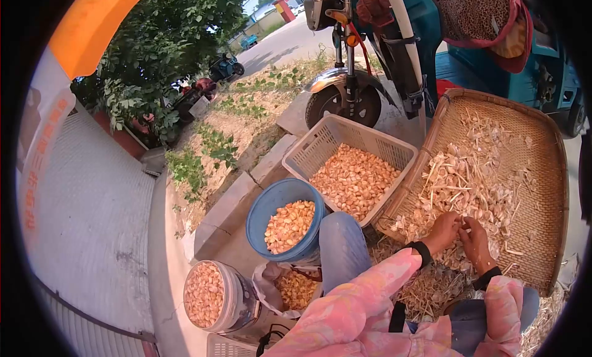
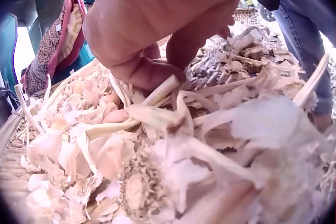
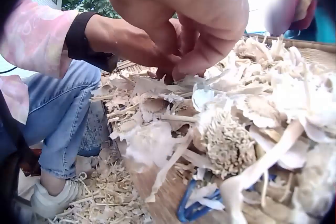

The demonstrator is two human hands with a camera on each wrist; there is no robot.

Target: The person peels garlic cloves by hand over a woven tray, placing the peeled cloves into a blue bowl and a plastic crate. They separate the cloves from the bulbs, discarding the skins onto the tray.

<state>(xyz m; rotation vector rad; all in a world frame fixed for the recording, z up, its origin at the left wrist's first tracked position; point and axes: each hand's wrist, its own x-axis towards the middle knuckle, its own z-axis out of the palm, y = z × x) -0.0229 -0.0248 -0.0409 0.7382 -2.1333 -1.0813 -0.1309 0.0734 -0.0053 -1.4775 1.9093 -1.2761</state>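
Observation:
Over the near edge of a woven tray, my left hand and right hand meet at the fingertips. Garlic bulbs, dry stems and papery skins heap up on the tray just beyond them. In the left wrist view the left hand has its fingers curled low over the stems and skins. The right wrist view shows the right hand pinching with thumb and fingers against the left. A small garlic piece seems held between them, mostly hidden by the fingers. A garlic root end lies close below.
Left of the tray stand a plastic crate, a blue bucket and a white bucket, all with garlic cloves. A bag holds more. Husks litter the ground by my legs. A teal three-wheeler stands behind the tray.

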